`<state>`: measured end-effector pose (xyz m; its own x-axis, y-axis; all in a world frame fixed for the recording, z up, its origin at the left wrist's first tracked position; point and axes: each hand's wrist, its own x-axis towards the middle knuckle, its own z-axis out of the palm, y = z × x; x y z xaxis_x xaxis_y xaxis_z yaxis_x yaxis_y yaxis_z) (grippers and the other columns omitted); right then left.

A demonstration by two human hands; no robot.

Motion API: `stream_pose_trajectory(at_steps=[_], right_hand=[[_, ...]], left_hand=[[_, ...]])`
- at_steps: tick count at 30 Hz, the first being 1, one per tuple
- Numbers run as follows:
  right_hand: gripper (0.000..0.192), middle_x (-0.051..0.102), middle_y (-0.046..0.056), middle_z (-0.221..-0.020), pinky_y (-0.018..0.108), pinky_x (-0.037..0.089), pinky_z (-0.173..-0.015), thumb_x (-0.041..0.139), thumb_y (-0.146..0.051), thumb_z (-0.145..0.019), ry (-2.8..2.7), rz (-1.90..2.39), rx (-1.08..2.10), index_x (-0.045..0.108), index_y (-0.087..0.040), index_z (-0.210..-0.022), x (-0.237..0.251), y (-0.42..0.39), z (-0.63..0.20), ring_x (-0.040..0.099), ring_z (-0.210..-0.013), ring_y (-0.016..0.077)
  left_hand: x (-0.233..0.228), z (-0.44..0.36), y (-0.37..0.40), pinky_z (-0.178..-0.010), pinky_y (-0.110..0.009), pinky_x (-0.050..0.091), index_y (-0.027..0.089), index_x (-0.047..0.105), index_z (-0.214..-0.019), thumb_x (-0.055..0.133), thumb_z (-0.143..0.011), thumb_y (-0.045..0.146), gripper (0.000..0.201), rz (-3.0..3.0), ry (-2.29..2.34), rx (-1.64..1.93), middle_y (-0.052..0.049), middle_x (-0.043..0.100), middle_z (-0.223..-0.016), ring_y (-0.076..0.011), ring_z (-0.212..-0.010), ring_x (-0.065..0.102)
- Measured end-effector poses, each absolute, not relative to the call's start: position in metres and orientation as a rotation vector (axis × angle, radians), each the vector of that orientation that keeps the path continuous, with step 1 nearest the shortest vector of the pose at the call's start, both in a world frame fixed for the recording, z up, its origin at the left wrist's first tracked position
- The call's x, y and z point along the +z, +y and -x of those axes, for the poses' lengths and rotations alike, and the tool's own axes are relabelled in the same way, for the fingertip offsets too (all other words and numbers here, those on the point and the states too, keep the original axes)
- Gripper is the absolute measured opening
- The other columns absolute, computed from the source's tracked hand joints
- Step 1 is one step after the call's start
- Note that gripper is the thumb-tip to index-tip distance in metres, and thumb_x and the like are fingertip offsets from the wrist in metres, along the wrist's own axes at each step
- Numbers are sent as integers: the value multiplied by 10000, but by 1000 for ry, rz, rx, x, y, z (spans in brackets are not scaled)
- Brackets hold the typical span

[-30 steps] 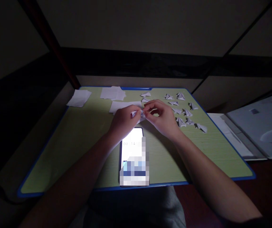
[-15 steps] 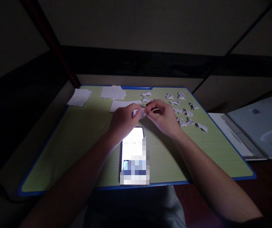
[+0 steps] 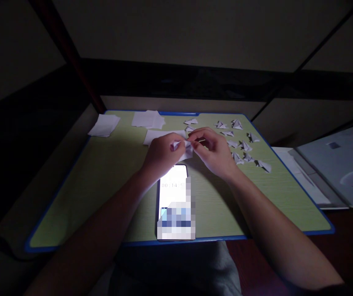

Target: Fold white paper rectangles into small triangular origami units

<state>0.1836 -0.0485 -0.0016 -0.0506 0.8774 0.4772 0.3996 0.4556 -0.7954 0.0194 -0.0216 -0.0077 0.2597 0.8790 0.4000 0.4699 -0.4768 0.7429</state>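
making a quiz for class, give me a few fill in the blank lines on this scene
1. Both hands pinch one small piece of ____ above the phone.
2. The folded pieces lie to the ____ of the right hand.
3. The board has a ____ rim.
4. The phone's screen is ____.

Missing words: paper; right; blue; lit

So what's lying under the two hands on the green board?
Below the left hand and right hand, which pinch a small white paper piece, a lit phone lies on the green board. Its top edge is covered by the hands.
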Motion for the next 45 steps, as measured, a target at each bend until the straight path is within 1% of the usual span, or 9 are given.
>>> stream_pose_trajectory(at_steps=[5,9,12,16,23,30,36,41,45], right_hand=[[142,671,55,-938,347,512,-742,568,-151,-792,-1671,1108,544,697,-207,-809,0,-48,-185,636,-899,193],[117,660,52,-908,324,500,-689,591,-147,-779,-1681,1106,572,692,-194,-816,0,-48,-185,629,-824,175],[116,655,47,-911,317,501,-684,600,-148,-783,-1705,1100,585,693,-191,-837,0,-49,-186,622,-788,160],[153,662,36,-901,322,502,-701,590,-134,-791,-1756,1090,559,704,-207,-861,0,-49,-187,620,-818,166],[141,673,39,-900,323,487,-676,603,-146,-791,-1789,1088,570,713,-211,-851,4,-50,-187,614,-837,178],[89,673,45,-882,333,471,-696,615,-162,-817,-1789,1086,596,695,-198,-828,4,-49,-188,619,-837,184],[49,676,50,-878,331,458,-701,641,-207,-845,-1773,1090,625,685,-188,-834,3,-48,-188,614,-823,180],[67,672,47,-872,322,445,-691,651,-241,-861,-1743,1118,685,672,-177,-868,-1,-46,-190,603,-792,170],[109,668,47,-869,317,433,-683,647,-277,-873,-1720,1111,728,663,-170,-886,-4,-44,-191,589,-777,163]], left_hand=[[-6,-19,-20,-577,-269,428,172,714,-789,565,-791,216,155,-2037,1190,1136,-36,735,-741,-143,-636,605],[-6,-19,-20,-573,-270,417,165,721,-806,565,-800,241,173,-2041,1169,1107,-42,733,-742,-145,-639,604],[-7,-19,-19,-566,-272,402,162,715,-787,567,-801,256,176,-2048,1154,1101,-40,723,-730,-143,-629,592],[-8,-19,-18,-540,-276,367,174,700,-739,562,-801,260,174,-2065,1155,1081,-25,687,-669,-140,-601,558],[-7,-19,-19,-541,-286,360,176,688,-695,557,-781,235,168,-2072,1166,1059,-22,669,-650,-144,-598,543],[-5,-19,-19,-524,-272,354,160,702,-743,556,-781,237,170,-2002,1080,1049,-18,662,-645,-138,-585,540],[-7,-18,-19,-512,-271,317,163,683,-700,554,-799,240,180,-2077,1106,1038,-7,613,-591,-130,-555,492],[-8,-18,-20,-520,-270,314,149,698,-744,549,-819,245,193,-2106,1103,1032,-16,635,-629,-126,-562,493],[-6,-18,-20,-534,-266,324,129,706,-766,545,-817,209,187,-2114,1109,1005,-25,651,-653,-125,-573,504]])
